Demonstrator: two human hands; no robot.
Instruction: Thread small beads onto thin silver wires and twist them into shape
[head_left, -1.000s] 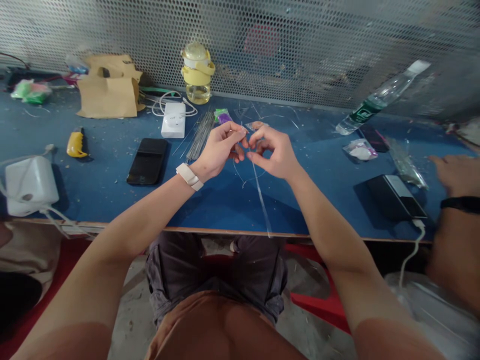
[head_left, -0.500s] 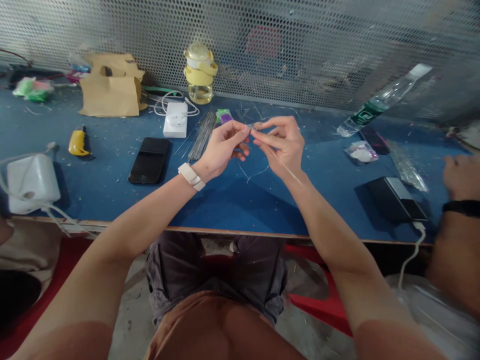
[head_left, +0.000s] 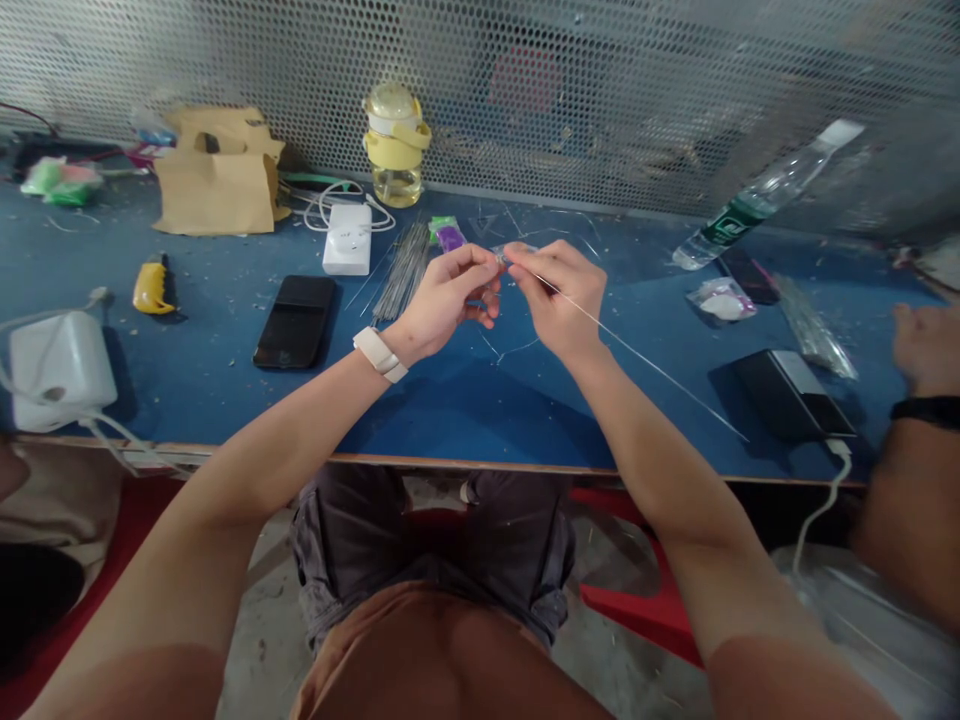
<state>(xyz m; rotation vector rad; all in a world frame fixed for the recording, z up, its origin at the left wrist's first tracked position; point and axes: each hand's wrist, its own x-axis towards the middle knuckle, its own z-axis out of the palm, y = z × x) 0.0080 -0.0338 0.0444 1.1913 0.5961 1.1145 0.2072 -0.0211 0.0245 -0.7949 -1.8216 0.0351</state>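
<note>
My left hand and my right hand meet fingertip to fingertip above the blue table. A thin silvery wire is pinched in my right fingers; its long end slants down to the right over my wrist. Between thumb and forefinger, my left hand grips a small shiny piece at the wire's near end, mostly hidden by the fingertips. Just left of my left hand lies a bundle of straight grey wires, with a small green and purple packet beside it.
A black phone, a white charger and a yellow-lidded bottle stand to the left. On the right are a tilted water bottle, a black power bank and another person's hand. Perforated metal panel backs the table.
My right fingers have curled in closer around the wire. Its long end has swung from along my forearm out to the right, over the table. My left hand stays nearly still.
</note>
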